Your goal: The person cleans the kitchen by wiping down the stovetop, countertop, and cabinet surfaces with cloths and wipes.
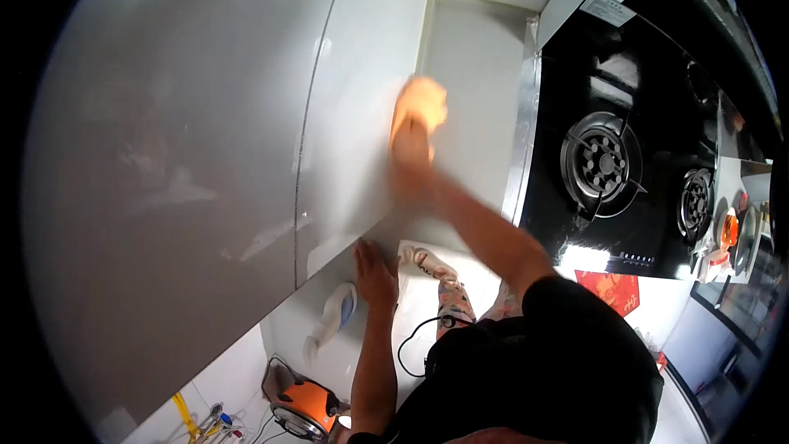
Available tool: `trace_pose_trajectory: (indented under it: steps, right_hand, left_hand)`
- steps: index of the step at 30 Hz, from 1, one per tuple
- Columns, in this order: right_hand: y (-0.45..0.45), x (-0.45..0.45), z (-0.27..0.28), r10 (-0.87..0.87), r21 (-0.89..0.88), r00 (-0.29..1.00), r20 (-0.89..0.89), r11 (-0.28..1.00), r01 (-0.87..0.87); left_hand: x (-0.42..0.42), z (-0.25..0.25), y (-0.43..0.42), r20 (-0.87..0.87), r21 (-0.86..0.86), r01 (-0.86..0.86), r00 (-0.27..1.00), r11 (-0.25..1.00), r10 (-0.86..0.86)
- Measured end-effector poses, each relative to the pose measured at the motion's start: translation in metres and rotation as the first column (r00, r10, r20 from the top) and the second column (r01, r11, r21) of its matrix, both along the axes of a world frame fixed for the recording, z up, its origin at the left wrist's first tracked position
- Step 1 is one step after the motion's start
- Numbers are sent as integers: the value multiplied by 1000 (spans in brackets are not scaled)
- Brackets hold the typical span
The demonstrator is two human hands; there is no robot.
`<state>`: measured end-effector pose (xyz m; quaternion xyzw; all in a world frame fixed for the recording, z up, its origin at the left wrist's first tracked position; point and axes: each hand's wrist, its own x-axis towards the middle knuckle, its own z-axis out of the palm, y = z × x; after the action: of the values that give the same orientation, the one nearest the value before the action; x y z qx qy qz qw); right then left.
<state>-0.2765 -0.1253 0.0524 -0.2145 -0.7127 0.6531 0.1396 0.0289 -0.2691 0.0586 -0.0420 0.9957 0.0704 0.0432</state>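
Note:
My right hand (pixel 411 156) is blurred and pressed onto a bright orange cloth (pixel 422 100). The cloth lies against the glossy white panel (pixel 362 115), along its border with the grey surface (pixel 477 90). Lower down, my left hand (pixel 377 275) rests by the lower edge of the panels, fingers stretched out and holding nothing visible. A white bottle with a blue label (pixel 339 310) is just to the left of that hand.
A black gas hob (pixel 625 131) with two burners lies to the right, edged by a metal strip (pixel 526 115). An orange appliance (pixel 304 403) with a cord stands at the lower left, near several utensils (pixel 215 421). Bottles (pixel 729 230) stand at far right.

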Motion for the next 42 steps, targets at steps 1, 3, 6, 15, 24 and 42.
trace_pose_trajectory:
  steps: [1,3,6,15,24,42]
  right_hand:
    - [9,-30,1,1,10,1000,-23,1000,0]
    - [24,-97,-9,32,8,998,-49,999,-31]
    - [68,-176,-16,95,152,983,-159,986,-70]
    - [204,-207,-7,91,-436,956,-278,875,-210]
    - [155,-147,1,349,883,826,442,-5,-470]
    - [165,-162,-27,513,899,769,382,-11,-438]
  left_hand:
    - [1,-1,0,-3,15,-1,1000,1000,1]
    - [-4,-7,-1,-5,27,0,1000,1000,1]
    - [-1,-8,-7,-6,7,33,999,999,-33]
    - [-5,-6,0,66,84,-70,996,994,64]
    - [-6,-7,-1,16,8,5,1000,1000,-5]
    - [-8,-9,-1,70,-51,26,997,998,-22]
